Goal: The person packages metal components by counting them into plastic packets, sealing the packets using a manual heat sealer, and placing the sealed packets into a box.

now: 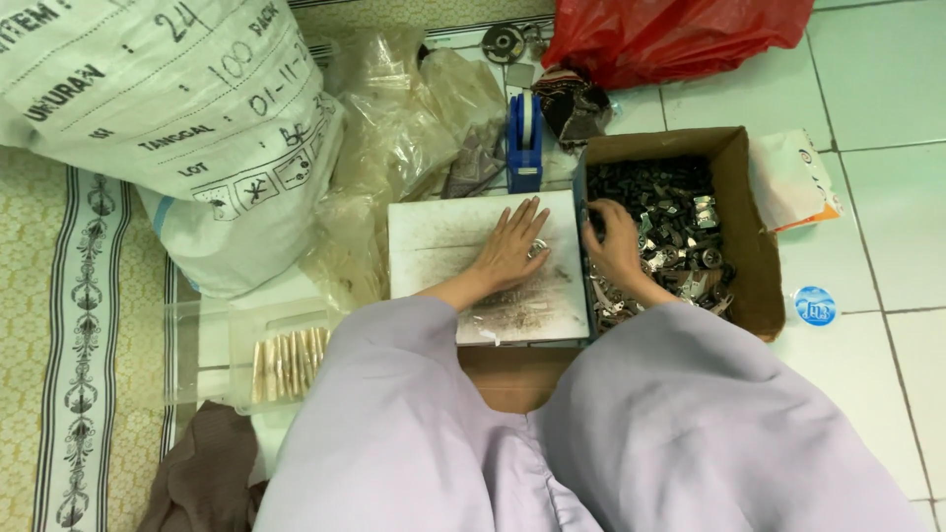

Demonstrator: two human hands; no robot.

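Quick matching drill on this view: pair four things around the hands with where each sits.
Things:
1. left hand
2. right hand
3. blue tape dispenser
4. red plastic bag

Places:
a. inside the cardboard box of small metal parts
b. top of view, behind the box
c. flat on the white board
d. just beyond the board's far edge

Pairs: 1-c, 2-a, 3-d, 4-b

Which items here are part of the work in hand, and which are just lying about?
In use: left hand flat on white board; right hand in cardboard box of small metal parts.

Lying about: white sack, red bag, blue tape dispenser, clear tray.
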